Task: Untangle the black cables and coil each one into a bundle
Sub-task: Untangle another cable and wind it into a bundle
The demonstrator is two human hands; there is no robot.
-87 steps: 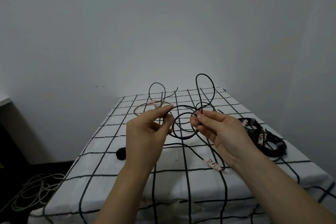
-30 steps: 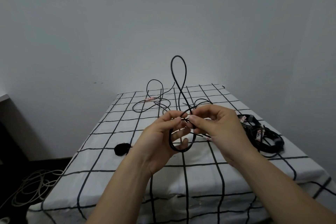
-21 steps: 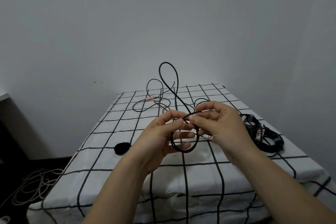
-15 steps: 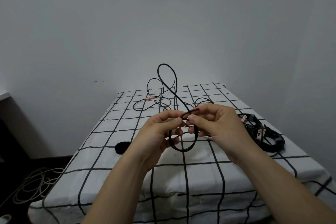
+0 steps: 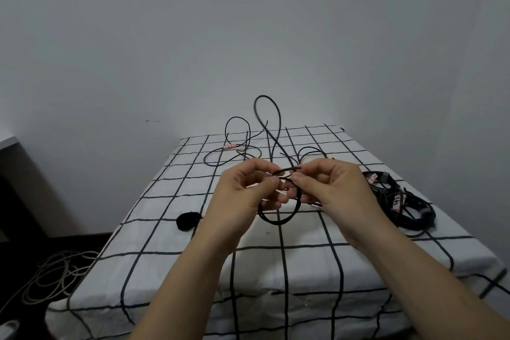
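left hand [image 5: 242, 196]: my thumb and fingers pinch the thin black cable [image 5: 277, 222]; a small coil hangs below.
right hand [image 5: 336, 190]: pinches the same cable, fingertips meeting the left's, above the white black-gridded tablecloth [image 5: 154, 234].
right side: coiled black cable bundle [image 5: 414, 225] on the cloth.
far end: loose pink-tagged black cable [image 5: 230, 146].

One head-worn camera faces forward and down. The checked table [image 5: 303, 265] lies close, the wall [image 5: 248, 36] at 12 o'clock.

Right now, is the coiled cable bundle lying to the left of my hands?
No, the coiled cable bundle lies on the checked tablecloth beyond the right hand, on the table's right side.
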